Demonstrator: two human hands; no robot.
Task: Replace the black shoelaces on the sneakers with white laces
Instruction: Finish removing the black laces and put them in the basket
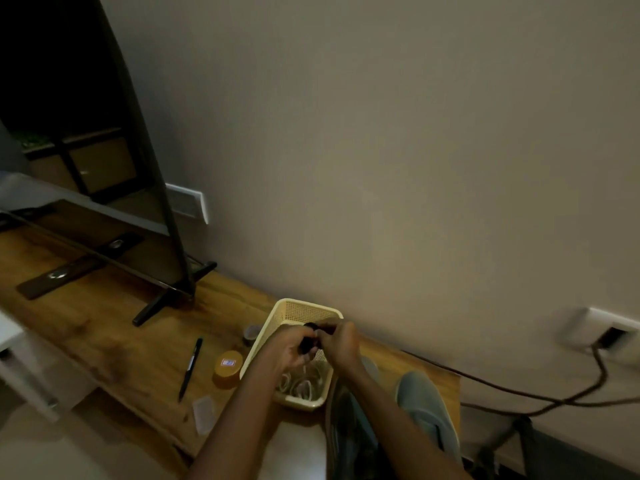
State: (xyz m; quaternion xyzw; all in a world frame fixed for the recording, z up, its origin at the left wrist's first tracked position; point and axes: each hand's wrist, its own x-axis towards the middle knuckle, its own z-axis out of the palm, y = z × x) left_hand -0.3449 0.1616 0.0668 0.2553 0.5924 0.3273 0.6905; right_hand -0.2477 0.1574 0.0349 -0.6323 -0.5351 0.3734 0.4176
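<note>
black lace [309,339], bunched and held between both hands just above the cream basket [294,305]; left hand [287,353] curled round its near part, right hand [341,342] pinching the far part, long axis hard to tell in the blur. white laces [300,386] coiled in the basket straight below both hands, equally close to either. grey sneakers [426,407] near and right, just beside the basket. pen [190,367] and orange jar [227,368] left, out of the way; only the basket wall to clear.
</note>
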